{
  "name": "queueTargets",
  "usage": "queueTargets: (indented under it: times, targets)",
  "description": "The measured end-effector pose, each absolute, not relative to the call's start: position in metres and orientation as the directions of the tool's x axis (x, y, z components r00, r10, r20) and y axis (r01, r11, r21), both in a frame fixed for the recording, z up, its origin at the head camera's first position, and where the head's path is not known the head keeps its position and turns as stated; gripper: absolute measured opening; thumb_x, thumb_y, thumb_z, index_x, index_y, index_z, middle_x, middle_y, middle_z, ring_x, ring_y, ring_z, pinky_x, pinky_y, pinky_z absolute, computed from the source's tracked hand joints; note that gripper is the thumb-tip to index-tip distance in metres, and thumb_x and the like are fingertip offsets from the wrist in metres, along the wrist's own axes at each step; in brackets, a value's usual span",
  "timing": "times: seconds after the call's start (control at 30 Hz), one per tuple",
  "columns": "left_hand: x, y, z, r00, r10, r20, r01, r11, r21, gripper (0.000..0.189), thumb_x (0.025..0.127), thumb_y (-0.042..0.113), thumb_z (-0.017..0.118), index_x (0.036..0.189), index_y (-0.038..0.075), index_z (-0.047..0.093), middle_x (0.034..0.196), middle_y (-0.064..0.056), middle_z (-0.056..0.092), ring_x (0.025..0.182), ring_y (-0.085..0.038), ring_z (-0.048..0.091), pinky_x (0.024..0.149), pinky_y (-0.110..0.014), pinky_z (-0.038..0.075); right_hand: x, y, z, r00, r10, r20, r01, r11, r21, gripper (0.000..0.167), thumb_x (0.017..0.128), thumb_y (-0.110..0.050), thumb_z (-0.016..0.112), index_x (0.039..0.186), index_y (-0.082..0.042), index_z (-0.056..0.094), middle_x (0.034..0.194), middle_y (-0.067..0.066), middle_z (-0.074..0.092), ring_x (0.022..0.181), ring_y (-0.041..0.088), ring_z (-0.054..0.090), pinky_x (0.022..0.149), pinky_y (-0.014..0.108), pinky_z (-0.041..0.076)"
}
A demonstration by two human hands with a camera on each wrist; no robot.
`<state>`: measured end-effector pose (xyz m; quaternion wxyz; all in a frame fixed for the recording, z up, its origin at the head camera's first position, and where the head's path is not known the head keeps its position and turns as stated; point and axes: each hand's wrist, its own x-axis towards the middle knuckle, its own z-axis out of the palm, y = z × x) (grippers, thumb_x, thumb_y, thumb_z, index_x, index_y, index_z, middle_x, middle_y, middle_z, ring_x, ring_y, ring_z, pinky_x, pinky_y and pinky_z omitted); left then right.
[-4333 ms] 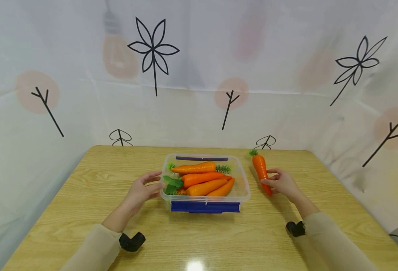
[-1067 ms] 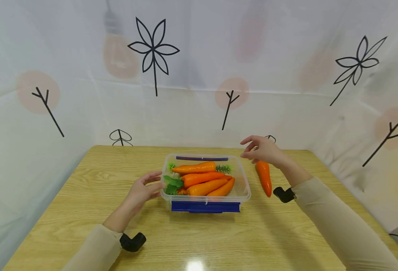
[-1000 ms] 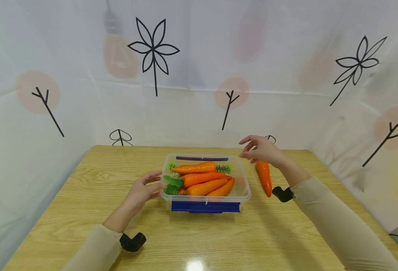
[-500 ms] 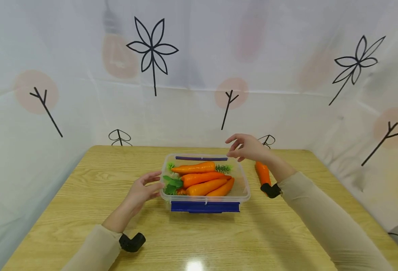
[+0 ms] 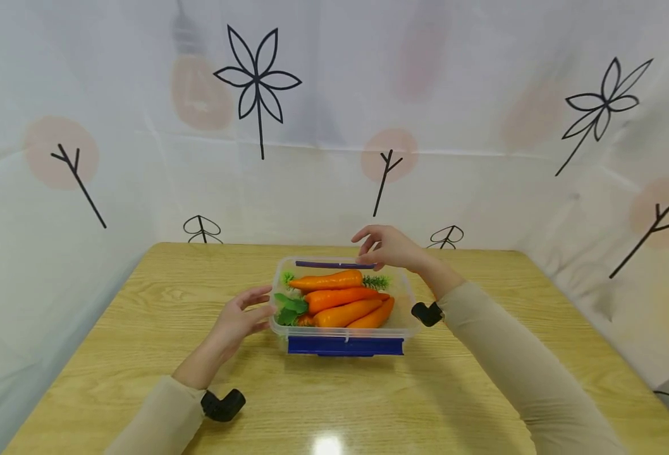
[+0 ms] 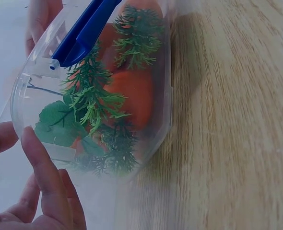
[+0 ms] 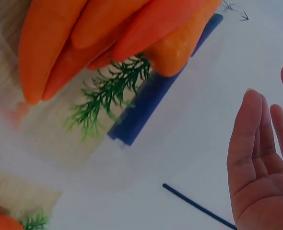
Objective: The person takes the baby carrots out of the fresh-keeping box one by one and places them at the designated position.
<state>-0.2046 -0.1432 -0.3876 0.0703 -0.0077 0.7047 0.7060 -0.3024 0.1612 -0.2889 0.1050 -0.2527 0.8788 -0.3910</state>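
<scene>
A clear plastic food container (image 5: 363,332) with blue latches (image 5: 346,345) stands lidless, holding several orange toy carrots (image 5: 348,314) with green tops (image 5: 291,306). My left hand (image 5: 240,325) is at the container's left side, its fingertips (image 6: 30,139) touching the rim in the left wrist view. Over the back right of the container hovers my right hand (image 5: 391,246), fingers loosely bent and nothing in it. One more carrot (image 7: 1,222) lies outside the container in the right wrist view; in the head view my right arm hides it.
The container stands mid-way on a wood-grain table (image 5: 323,398). Behind the table hangs a white cloth (image 5: 323,189) printed with flowers and twigs. Black wrist cameras (image 5: 223,405) sit on both wrists.
Earlier my right hand held the loose carrot on the table; it has let go, risen and moved left over the container's back edge. My left hand and the container have stayed put.
</scene>
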Motion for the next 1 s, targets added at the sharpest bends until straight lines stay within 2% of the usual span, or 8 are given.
queueTargets:
  times: [0.23,0.47,0.63,0.73,0.87,1.0]
  targets:
    - [-0.206,-0.142,-0.390,-0.989,0.087,-0.119,-0.121,-0.009,0.993,0.050,0.088,0.010,0.065,0.134,0.004,0.048,0.131,-0.018,0.042,0.100,-0.026,0.057,0.078,-0.030,0.051,-0.311,0.144,-0.300,-0.790,-0.613,-0.003,-0.402,0.521,-0.753,0.040,0.084,-0.009,0.069,0.121,-0.003,0.056,0.092,0.012,0.061,0.080,0.036,0.062,0.069,0.041,0.054]
    - [-0.207,-0.143,-0.391,-0.989,0.076,-0.124,-0.125,-0.015,0.992,0.049,0.087,0.010,0.066,0.133,0.005,0.049,0.130,-0.018,0.043,0.098,-0.025,0.058,0.078,-0.030,0.052,-0.319,0.132,-0.310,-0.717,-0.697,-0.016,-0.469,0.499,-0.729,0.039,0.084,-0.006,0.069,0.120,0.000,0.056,0.096,0.014,0.061,0.086,0.025,0.061,0.075,0.033,0.052]
    - [-0.206,-0.143,-0.388,-0.990,0.084,-0.113,-0.115,-0.016,0.993,0.050,0.088,0.010,0.065,0.134,0.003,0.047,0.132,-0.019,0.042,0.101,-0.027,0.056,0.079,-0.031,0.051,-0.324,0.122,-0.316,-0.674,-0.739,-0.029,-0.524,0.505,-0.686,0.035,0.084,-0.006,0.069,0.116,0.000,0.058,0.099,0.008,0.062,0.092,0.021,0.058,0.082,0.031,0.050]
    - [-0.206,-0.143,-0.388,-0.989,0.089,-0.114,-0.116,-0.018,0.993,0.050,0.088,0.010,0.065,0.135,0.003,0.047,0.133,-0.019,0.041,0.102,-0.028,0.056,0.079,-0.030,0.051,-0.325,0.117,-0.317,-0.643,-0.765,-0.026,-0.558,0.491,-0.669,0.032,0.084,-0.006,0.069,0.114,-0.002,0.061,0.105,0.007,0.062,0.099,0.024,0.056,0.088,0.035,0.047]
    - [-0.206,-0.144,-0.387,-0.989,0.099,-0.112,-0.114,-0.017,0.993,0.050,0.088,0.010,0.064,0.135,0.004,0.047,0.132,-0.019,0.041,0.100,-0.025,0.056,0.079,-0.030,0.051,-0.324,0.111,-0.318,-0.610,-0.791,-0.047,-0.581,0.487,-0.652,0.029,0.085,-0.007,0.067,0.114,-0.004,0.062,0.115,0.011,0.060,0.110,0.031,0.052,0.095,0.044,0.042]
    - [-0.206,-0.144,-0.387,-0.988,0.103,-0.111,-0.113,-0.016,0.993,0.050,0.088,0.010,0.064,0.135,0.004,0.047,0.132,-0.019,0.041,0.101,-0.026,0.056,0.080,-0.031,0.051,-0.324,0.106,-0.320,-0.595,-0.798,-0.094,-0.594,0.515,-0.618,0.032,0.088,-0.008,0.064,0.119,-0.003,0.060,0.121,0.009,0.057,0.114,0.028,0.049,0.099,0.043,0.038]
